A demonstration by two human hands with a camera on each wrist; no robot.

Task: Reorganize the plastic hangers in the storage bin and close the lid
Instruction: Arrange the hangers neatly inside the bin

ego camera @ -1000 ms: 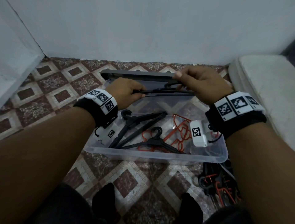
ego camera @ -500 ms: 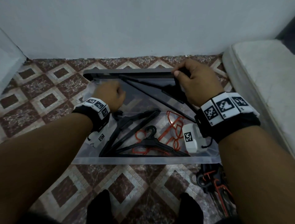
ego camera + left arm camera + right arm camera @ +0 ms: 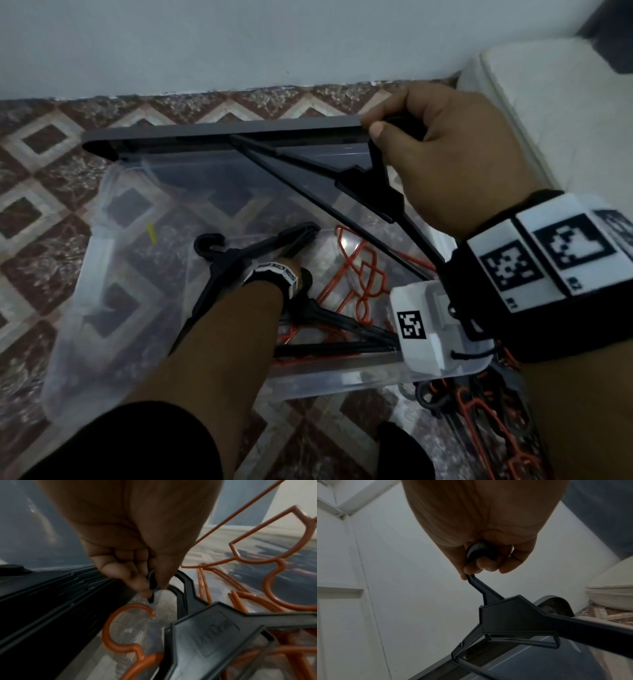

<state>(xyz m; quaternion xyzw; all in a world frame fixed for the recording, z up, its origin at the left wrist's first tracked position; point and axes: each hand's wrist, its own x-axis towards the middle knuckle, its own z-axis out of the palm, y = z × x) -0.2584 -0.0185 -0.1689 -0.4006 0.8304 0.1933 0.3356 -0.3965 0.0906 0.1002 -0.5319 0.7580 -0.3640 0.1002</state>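
A clear plastic storage bin [image 3: 342, 373] sits on the tiled floor, and its grey lid [image 3: 205, 132] stands along the far side. My right hand [image 3: 387, 126] [image 3: 481, 563] grips the hook of a black hanger [image 3: 363, 181] [image 3: 513, 615], which is held tilted above the bin's right half. My left hand [image 3: 150, 582] reaches down into the bin and pinches the hook tip of another black hanger [image 3: 180, 588] lying there. In the head view its fingers are hidden behind the wristband [image 3: 270, 270]. More black hangers [image 3: 233, 260] and orange hangers [image 3: 359, 274] [image 3: 274, 588] lie on the bin floor.
A tangle of black and orange hangers [image 3: 479, 411] lies on the floor outside the bin's near right corner. A white cushion [image 3: 548, 102] borders the right side, a pale wall [image 3: 239, 41] runs behind the lid, and a white door [image 3: 342, 601] stands to the left.
My left hand has let go of the raised black hanger and dropped into the bin onto a lying hanger's hook. The right hand keeps the raised hanger, now swung diagonal.
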